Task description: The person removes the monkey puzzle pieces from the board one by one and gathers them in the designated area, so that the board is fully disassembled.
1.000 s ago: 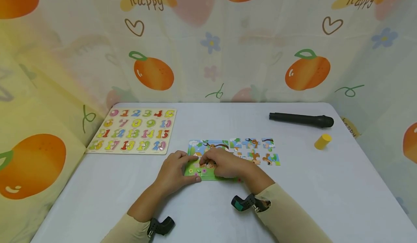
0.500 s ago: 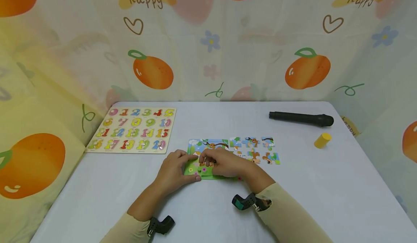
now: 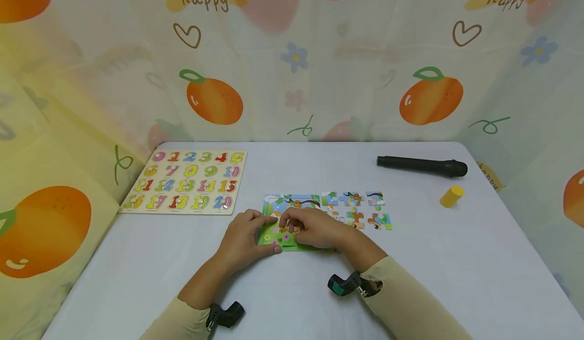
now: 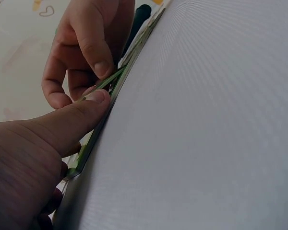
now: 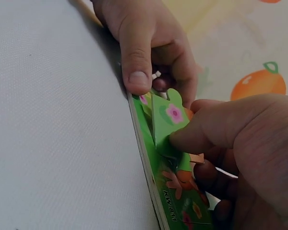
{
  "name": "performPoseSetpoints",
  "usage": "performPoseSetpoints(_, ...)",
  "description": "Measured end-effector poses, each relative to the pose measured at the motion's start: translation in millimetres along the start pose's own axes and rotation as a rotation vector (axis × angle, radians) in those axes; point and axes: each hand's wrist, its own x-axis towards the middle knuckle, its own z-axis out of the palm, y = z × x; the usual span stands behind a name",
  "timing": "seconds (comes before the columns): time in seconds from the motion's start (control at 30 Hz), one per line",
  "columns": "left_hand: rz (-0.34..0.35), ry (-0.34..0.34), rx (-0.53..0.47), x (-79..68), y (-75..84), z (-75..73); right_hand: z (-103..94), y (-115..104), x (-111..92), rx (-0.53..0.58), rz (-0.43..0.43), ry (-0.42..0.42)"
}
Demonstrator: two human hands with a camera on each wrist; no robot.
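Note:
A small jigsaw puzzle board (image 3: 275,204) with a cartoon animal picture lies at mid-table in the head view. My left hand (image 3: 246,238) holds its left side, thumb at the near edge and index finger over the picture. My right hand (image 3: 319,228) reaches over the board from the right. In the right wrist view its thumb and fingers pinch a green puzzle piece (image 5: 170,120) with a pink flower, which stands tilted up from the board's near edge. In the left wrist view the green piece slants between the two thumbs. The right hand covers part of the picture.
Several loose puzzle pieces (image 3: 354,199) lie in two rows right of the board. A wooden number board (image 3: 182,183) is at the back left. A black microphone (image 3: 420,166) and a yellow cylinder (image 3: 451,196) lie at the right. A patterned curtain (image 3: 292,97) stands behind the table.
The flower piece's near edge has tilted up in my right fingers, and the right hand has shifted very slightly. My left hand stays in place on the board.

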Motion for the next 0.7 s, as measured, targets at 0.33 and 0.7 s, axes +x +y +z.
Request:
performPoseSetpoints(0.33, -0.003, -0.002, 0.004, -0.3, 1.0, -0.5, -2.4, -3.1, 0.1, -0.006, 0.0, -0.009)
performPoseSetpoints(0.7, 0.0, 0.003, 0.009, -0.6, 1.4, -0.1, -9.1, -1.9, -0.5, 0.114, 0.062, -0.013)
